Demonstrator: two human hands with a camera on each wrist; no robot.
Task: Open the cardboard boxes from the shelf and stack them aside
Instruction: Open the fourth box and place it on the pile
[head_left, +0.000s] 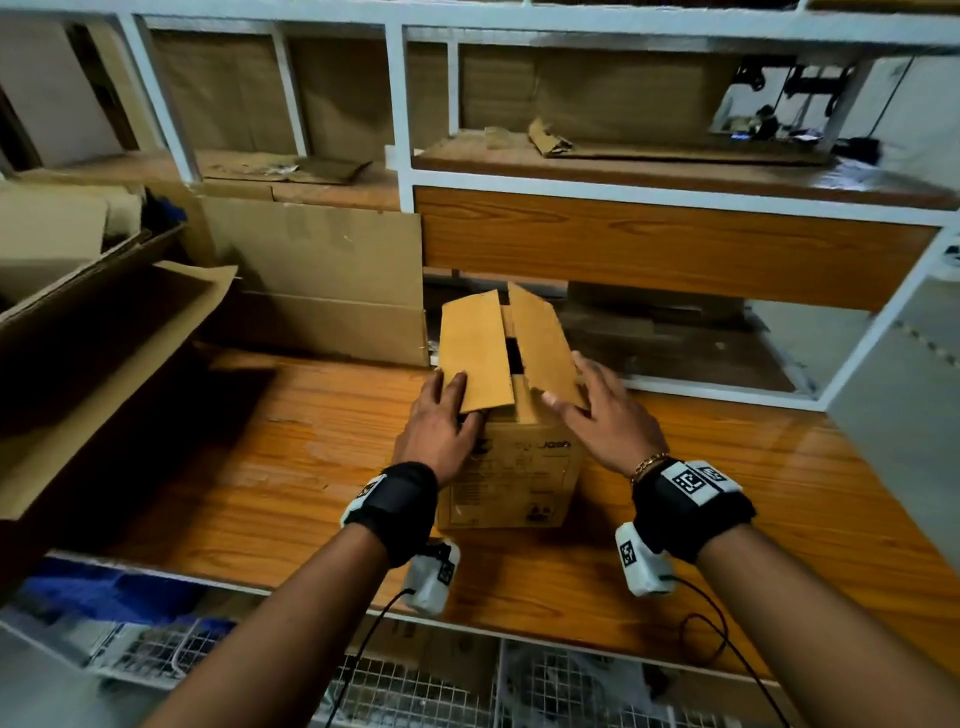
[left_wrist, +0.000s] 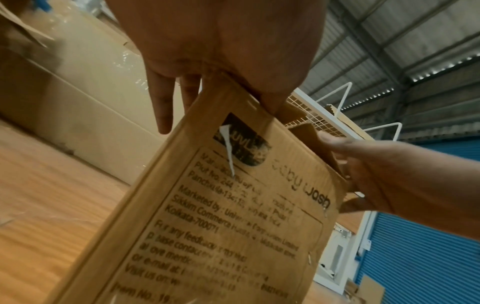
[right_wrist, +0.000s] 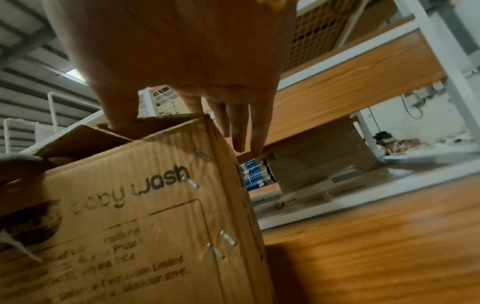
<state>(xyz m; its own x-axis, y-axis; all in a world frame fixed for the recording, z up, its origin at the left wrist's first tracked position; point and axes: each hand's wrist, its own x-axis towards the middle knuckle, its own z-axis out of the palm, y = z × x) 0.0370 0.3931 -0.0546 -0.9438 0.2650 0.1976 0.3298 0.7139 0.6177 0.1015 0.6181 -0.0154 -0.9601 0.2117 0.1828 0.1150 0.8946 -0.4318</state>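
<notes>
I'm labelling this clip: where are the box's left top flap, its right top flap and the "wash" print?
left top flap (head_left: 480, 353), head view, middle of its face
right top flap (head_left: 543, 343), head view, middle of its face
"wash" print (right_wrist: 161, 181), right wrist view, on the letters

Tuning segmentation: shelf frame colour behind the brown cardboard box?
White metal shelf frame; clearest in the head view.

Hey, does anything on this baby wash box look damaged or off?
Yes. The right top flap has a ragged, torn near edge by the right hand. A white rip cuts through the dark logo on the front of the box, and the staples sit crooked.
</notes>
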